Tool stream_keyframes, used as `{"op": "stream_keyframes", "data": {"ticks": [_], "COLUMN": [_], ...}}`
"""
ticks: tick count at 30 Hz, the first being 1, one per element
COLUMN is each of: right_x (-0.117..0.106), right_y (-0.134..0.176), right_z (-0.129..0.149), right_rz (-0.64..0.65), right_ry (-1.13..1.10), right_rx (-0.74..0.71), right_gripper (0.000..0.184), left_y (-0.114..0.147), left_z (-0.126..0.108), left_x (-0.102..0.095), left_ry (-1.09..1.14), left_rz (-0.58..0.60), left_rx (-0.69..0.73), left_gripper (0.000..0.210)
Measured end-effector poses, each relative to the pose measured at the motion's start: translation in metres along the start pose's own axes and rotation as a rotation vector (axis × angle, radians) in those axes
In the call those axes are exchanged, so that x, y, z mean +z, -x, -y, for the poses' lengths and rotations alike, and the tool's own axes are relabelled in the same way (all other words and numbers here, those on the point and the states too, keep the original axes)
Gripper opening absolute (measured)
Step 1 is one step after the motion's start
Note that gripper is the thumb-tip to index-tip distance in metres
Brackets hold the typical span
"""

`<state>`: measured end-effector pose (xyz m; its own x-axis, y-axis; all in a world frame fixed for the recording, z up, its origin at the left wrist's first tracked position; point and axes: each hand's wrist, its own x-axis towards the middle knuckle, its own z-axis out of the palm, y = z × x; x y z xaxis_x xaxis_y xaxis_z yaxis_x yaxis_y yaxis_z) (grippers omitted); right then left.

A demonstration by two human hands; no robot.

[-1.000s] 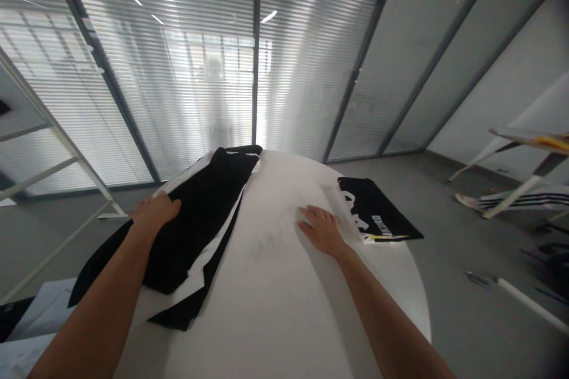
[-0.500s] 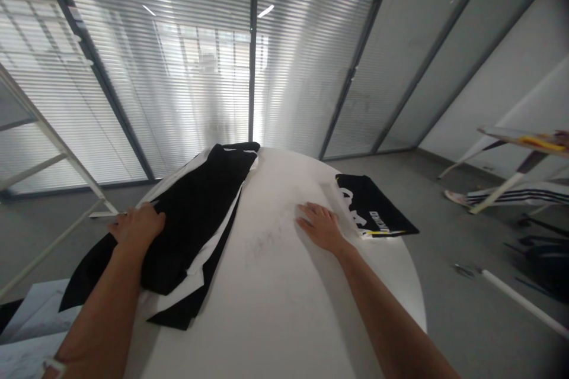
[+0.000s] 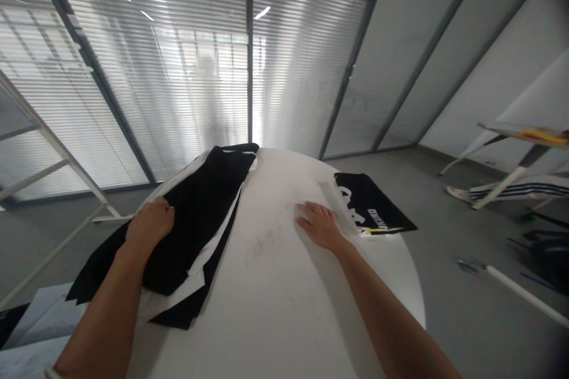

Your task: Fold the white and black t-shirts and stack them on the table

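Black-and-white cloth [image 3: 200, 213], seemingly a garment or several layers of them, lies lengthwise along the left side of a white round-edged table [image 3: 284, 320]. Its left part hangs over the table's edge. My left hand [image 3: 151, 222] is closed, fingers curled, on the black layer near that edge; the fingertips are partly hidden. White fabric shows between the black layers on the right and lower sides. My right hand [image 3: 317, 225] rests flat on the bare tabletop, fingers apart, holding nothing. Just beyond it lies a flat black piece [image 3: 373, 204] with white print and a yellow strip, overhanging the right edge.
A pale metal frame [image 3: 66, 154] stands at the left, with papers [image 3: 44, 314] below it. Blind-covered glass panels [image 3: 204, 89] rise behind the table. At the right are another table [image 3: 524, 136], a person's striped trouser leg [image 3: 520, 186] and a white pole [image 3: 524, 296] on the floor.
My left hand has moved right and slightly up, its fingers now more curled, and the cloth's overhanging left part has shifted inward with it. My right hand stays in place.
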<state>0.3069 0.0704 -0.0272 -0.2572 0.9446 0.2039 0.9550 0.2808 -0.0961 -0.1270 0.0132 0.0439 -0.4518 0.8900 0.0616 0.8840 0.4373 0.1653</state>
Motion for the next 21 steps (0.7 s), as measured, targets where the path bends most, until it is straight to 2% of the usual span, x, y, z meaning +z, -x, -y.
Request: {"op": "stream_keyframes", "data": {"ticks": [2,5,12,15,17,19,21], "right_x": [0.001,0.001,-0.002,-0.003,-0.003,-0.002,-0.001], "right_y": [0.000,0.001,0.001,0.001,0.000,0.000,0.000], "right_z": [0.000,0.000,0.003,0.003,0.003,0.002,0.002], "right_rz": [-0.001,-0.016,-0.013,-0.012,-0.020,-0.020,-0.018], "right_ry": [-0.003,-0.007,-0.015,-0.024,-0.027,-0.029,-0.031], "right_rx": [-0.001,-0.005,-0.008,-0.008,-0.007,-0.001,0.005], "right_gripper": [0.049,0.048,0.046,0.046,0.046,0.046,0.046], "left_y": [0.001,0.009,0.049,0.072,0.085,0.092,0.093], "left_z": [-0.014,-0.044,-0.138,-0.169,-0.178,-0.177,-0.164], "left_x": [-0.003,-0.008,-0.012,-0.009,-0.009,-0.011,-0.015], "left_ry": [0.072,0.195,0.469,0.596,0.612,0.543,0.372], "left_rz": [-0.004,0.008,0.028,0.079,0.151,0.204,0.212], "left_rx": [0.155,0.300,0.455,0.530,0.649,0.740,0.718], "left_gripper": [0.033,0.028,0.024,0.027,0.031,0.041,0.053]}}
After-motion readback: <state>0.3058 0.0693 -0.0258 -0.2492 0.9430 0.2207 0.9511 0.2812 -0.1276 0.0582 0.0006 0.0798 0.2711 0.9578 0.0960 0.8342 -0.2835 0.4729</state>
